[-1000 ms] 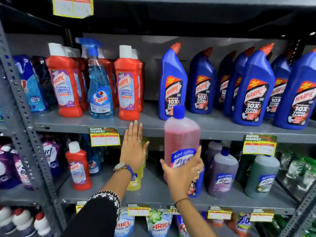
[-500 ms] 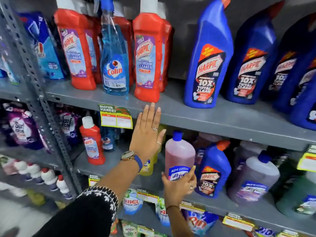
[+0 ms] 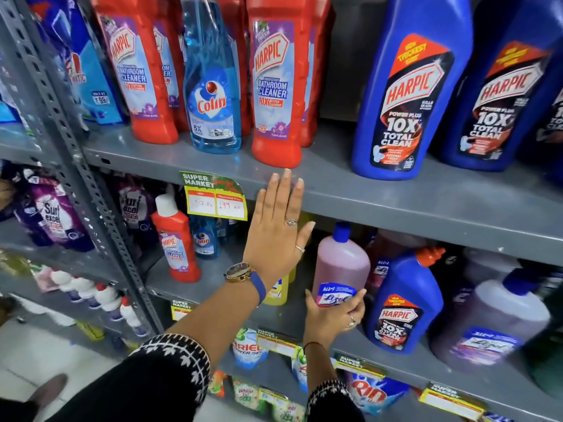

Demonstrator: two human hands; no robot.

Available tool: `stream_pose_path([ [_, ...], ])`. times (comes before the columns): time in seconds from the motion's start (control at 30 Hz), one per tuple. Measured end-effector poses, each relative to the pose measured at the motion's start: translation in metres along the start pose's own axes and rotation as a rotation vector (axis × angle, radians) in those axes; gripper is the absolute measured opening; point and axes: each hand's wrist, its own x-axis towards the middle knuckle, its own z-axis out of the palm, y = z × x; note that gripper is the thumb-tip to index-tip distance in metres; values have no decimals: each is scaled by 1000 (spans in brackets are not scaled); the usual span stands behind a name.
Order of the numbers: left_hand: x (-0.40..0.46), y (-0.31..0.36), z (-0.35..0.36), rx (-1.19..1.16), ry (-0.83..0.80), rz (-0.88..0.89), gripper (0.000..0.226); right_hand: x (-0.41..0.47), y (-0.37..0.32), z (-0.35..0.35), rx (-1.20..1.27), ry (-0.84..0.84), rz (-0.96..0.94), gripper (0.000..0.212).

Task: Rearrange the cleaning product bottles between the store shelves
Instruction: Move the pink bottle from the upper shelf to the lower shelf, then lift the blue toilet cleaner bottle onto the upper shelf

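Pink bottle being seated on the middle shelf.

Right hand [image 3: 333,312] is wrapped round the base of the pink bottle [image 3: 341,269], beside the small blue bottle [image 3: 402,303]; left hand [image 3: 278,229] is flat and spread, fingertips at the upper shelf [image 3: 396,196] edge. Advice: seat it upright, label forward, before letting go.

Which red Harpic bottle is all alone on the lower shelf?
The small red Harpic bottle with the white cap, standing left of the left hand. The other red Harpic bottles, like the big one, stand together on the upper shelf.
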Motion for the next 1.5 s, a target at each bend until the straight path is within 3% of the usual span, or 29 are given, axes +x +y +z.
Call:
stream_pose_path([
  [0.03,0,0,0,1,2,4,72,-2,-1,5,-32,108,49,44],
  [0.13,0,0,1,-3,5,9,75,-26,22,21,-113,86,112,46],
  [0.17,0,0,1,-2,3,7,75,-48,47,27,-141,45,55,54],
  [0.23,-1,-1,2,14,-4,8,75,-120,114,46,-148,2,-128,90],
  [0.3,-1,-1,2,13,-10,5,74,-174,153,58,-183,-60,-196,120],
  [0.37,-1,0,1,5,-13,4,71,-182,164,61,-246,-52,-202,128],
  [0.47,0,1,-3,-3,-27,-6,71,-184,161,49,-293,6,-197,122],
  [0.63,0,3,-8,-26,-47,-7,72,-187,160,14,-186,218,-82,89],
  [0.77,0,4,-9,-17,-56,-8,71,-154,140,-10,-109,344,-71,106],
  [0.97,0,3,-6,-23,-37,2,72,-118,125,-13,-113,306,-79,127],
  [1.27,-2,2,-7,-36,-49,14,71,-108,130,-27,-118,316,-202,120],
  [1.5,-2,3,-13,-68,-80,5,70,-154,134,-51,-72,271,-205,115],
])
